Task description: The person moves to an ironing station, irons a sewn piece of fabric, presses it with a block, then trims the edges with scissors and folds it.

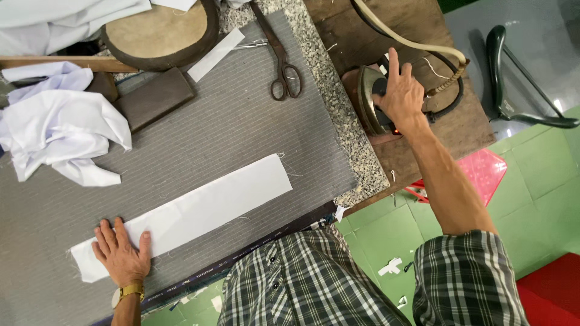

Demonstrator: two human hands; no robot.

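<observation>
Fingers of the right hand (400, 90) wrap the iron (371, 99), upper right; left hand (121, 253) lies flat, released, pinning the white strip (193, 211) low on the grey worktop (229, 127). Best keep that strip taut and smooth.

You have no packages, signs or screens before you. The one printed item is the dark selvedge strip (254, 250) with pale lettering, along the grey cloth's near edge.
</observation>
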